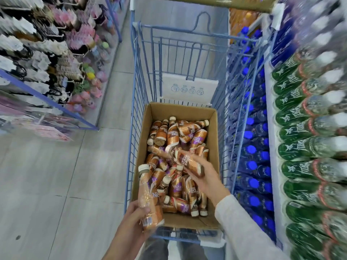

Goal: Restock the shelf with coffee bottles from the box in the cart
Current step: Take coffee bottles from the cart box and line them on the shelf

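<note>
Step in hand: drawing stock from box (180, 112) in cart (136, 109), centre-near, coffee bottles (173, 137) heaped inside. Holdings: left hand (131, 219), fingers curled round upright bottle (149, 199) at box's near-left corner; right hand (205, 178), fingers wrapped round second bottle (188, 162) over the heap. Next move, judged: lift both clear, carry to shelf (271, 143) at right

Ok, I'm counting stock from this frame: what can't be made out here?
Head view:
- Coffee bottles in the cardboard box: lower ones hidden under the top layer, so no count.
- Label on the bottle in the right hand: motion-blurred.
- Green bottles at right: labels blurred.
</note>
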The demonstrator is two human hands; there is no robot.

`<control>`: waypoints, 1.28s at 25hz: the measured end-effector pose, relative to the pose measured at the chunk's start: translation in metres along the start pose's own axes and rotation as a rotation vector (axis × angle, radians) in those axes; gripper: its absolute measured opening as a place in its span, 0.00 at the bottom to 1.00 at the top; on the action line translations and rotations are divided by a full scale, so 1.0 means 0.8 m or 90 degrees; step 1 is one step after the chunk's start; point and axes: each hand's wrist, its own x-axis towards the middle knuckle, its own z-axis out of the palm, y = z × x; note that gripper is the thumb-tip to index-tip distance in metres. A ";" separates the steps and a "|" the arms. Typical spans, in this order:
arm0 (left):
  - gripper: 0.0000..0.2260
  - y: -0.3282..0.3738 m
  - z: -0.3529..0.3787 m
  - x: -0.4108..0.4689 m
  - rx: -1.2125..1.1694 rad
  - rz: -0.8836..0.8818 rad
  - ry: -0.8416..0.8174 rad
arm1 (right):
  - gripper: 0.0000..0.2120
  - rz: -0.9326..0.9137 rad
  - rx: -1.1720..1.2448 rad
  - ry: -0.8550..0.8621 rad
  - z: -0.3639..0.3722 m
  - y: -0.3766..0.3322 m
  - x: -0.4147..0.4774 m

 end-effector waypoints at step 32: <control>0.27 -0.344 0.360 -0.402 0.649 0.013 -0.817 | 0.14 -0.777 0.402 0.117 -0.408 0.108 -0.705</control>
